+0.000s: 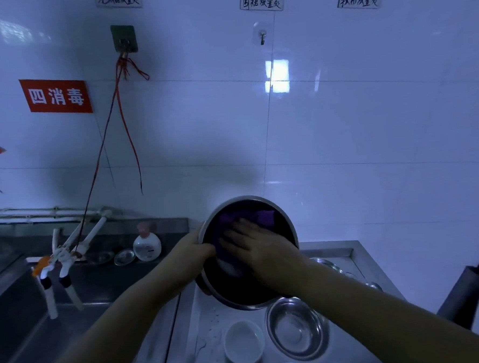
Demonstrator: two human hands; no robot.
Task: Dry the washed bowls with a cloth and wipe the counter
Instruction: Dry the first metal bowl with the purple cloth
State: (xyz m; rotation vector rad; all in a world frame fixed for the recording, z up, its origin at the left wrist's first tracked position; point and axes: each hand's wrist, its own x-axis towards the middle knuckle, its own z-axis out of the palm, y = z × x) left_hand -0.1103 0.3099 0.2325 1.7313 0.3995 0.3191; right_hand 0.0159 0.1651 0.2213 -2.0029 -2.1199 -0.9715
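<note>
Mid-drying: left hand [195,250] gripped big bowl [280,223] rim, right hand [258,249] flat, pressed purple cloth [258,218] inside. Next, probably: small bowls [244,343] waiting on wet counter [204,318].

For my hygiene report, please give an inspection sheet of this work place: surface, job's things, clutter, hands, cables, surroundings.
Surface: steel counter, water drops near its left edge.
Job's things: purple cloth inside large steel bowl; small steel bowl and white bowl wait below.
Clutter: soap bottle behind the sink.
Hands: left hand grips the large bowl's rim; right hand presses the cloth.
Cables: red strings hang from a wall hook.
Surroundings: white tiles, red sign.
</note>
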